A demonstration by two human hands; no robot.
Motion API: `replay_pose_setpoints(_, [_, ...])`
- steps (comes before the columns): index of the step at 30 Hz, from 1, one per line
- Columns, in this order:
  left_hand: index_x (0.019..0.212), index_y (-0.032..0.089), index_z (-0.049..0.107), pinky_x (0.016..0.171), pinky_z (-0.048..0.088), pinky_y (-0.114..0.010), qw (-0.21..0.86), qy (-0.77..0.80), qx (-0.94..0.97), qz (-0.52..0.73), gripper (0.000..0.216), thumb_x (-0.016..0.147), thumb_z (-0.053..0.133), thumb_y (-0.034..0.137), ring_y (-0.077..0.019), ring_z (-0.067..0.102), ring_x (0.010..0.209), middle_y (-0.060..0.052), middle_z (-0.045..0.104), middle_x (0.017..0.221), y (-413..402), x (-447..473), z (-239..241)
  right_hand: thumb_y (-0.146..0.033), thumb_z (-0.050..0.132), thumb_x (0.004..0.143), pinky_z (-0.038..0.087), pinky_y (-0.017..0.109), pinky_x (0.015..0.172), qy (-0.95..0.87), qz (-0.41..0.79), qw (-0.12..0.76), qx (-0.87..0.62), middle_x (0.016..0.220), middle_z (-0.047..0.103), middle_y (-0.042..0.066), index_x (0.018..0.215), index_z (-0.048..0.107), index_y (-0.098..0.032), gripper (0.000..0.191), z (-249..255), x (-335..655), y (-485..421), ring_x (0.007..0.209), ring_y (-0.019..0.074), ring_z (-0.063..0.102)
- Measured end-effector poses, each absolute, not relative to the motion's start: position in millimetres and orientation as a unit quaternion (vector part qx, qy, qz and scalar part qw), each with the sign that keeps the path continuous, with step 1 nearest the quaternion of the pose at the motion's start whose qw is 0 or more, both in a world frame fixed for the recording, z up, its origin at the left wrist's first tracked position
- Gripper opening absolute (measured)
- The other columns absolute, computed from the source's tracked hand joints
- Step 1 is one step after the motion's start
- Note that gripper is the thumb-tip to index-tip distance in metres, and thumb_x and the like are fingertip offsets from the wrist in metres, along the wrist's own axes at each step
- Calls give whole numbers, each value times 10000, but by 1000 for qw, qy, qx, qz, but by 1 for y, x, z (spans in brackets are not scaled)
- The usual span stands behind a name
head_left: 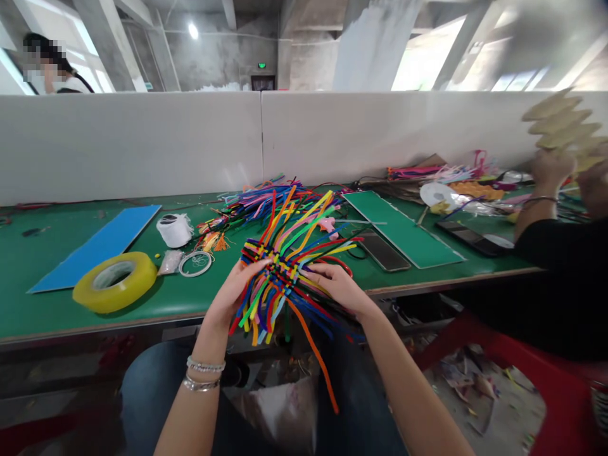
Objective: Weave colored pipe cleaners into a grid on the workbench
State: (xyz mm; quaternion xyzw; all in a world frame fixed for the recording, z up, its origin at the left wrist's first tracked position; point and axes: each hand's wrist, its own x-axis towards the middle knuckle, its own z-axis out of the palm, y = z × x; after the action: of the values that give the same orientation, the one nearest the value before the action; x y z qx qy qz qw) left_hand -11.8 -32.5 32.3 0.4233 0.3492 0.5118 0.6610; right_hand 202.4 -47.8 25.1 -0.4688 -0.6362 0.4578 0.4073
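A woven piece of many-coloured pipe cleaners (278, 266) is held above the table's front edge, its loose ends fanning out on all sides. My left hand (240, 282) grips its left side, thumb on top and the other fingers hidden beneath. On the right side my right hand (337, 285) closes on the weave and some loose ends near it. One orange pipe cleaner (316, 354) hangs down from the piece toward my lap. Behind it, a pile of loose pipe cleaners (266, 202) lies on the green table (190, 304).
Left on the table are yellow tape (114, 282), a blue board (104, 244), white thread (175, 230) and a white ring (195, 264). To the right lie a phone (382, 251), a glue gun (329, 227) and a green board (403, 228). A co-worker's hands (553, 168) lift yellowish wavy pieces.
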Motion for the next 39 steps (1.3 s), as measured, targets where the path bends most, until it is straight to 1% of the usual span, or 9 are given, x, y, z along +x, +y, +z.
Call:
replay_pose_setpoints(5, [975,158,646,951,414,-432,750,266,380,472,629,637,551,679,-309,539,1108,-98,682,991,-31,-15,22,-493,686,620,524,320,694,-481,440,563,-508,818,702,41,887,686,-179,411,18,199,-46,793,220,652])
replay_pose_setpoints(9, [1125,230,582,1004,361,-432,741,272,419,449,555,725,536,612,-275,478,1191,-59,652,1078,-35,-6,9,-497,647,661,517,314,669,-478,360,602,-529,771,702,53,856,679,-157,394,17,192,-49,738,213,649])
replay_pose_setpoints(16, [1182,249,558,974,406,-404,687,327,430,486,454,766,589,428,-257,491,1184,-38,652,1081,-36,11,11,-473,555,760,495,291,623,-591,290,535,-530,743,675,49,786,656,-162,328,18,181,-63,694,191,617])
replay_pose_setpoints(23, [1064,248,635,998,390,-375,602,371,490,510,361,707,663,289,-231,504,1171,-17,675,1012,-40,23,10,-475,648,700,485,294,724,-611,350,487,-517,936,657,48,1037,555,-174,461,8,177,-69,834,187,610])
replay_pose_setpoints(27, [934,225,682,984,401,-364,549,400,522,516,278,663,696,283,-226,571,1070,-15,695,934,-39,25,9,-516,574,754,422,232,481,-635,476,367,-485,553,597,-23,782,629,-156,366,8,172,-71,476,115,519])
replay_pose_setpoints(30, [839,175,690,791,510,-361,609,414,482,475,263,634,703,338,-253,627,919,-44,696,901,-37,23,6,-561,509,783,259,205,340,-618,527,329,-482,343,416,-50,537,569,-144,488,5,166,-70,303,55,312])
replay_pose_setpoints(34, [782,192,683,627,518,-268,635,466,418,452,213,633,676,344,-231,621,890,-27,690,901,-34,20,0,-563,565,746,283,189,346,-562,588,366,-453,418,509,-34,625,568,-138,442,-3,160,-70,326,55,373])
replay_pose_setpoints(37, [760,213,679,594,506,-272,601,487,446,451,190,671,635,376,-226,622,836,-21,688,831,-33,19,-5,-564,592,723,361,201,386,-525,618,390,-436,456,543,-40,739,567,-152,413,-8,156,-72,366,87,464])
replay_pose_setpoints(39, [737,208,672,622,503,-302,554,499,493,448,206,669,647,401,-229,626,763,-26,672,717,-33,18,-8,-567,589,724,368,205,390,-524,617,394,-435,454,544,-39,705,554,-160,409,-10,154,-74,369,90,470])
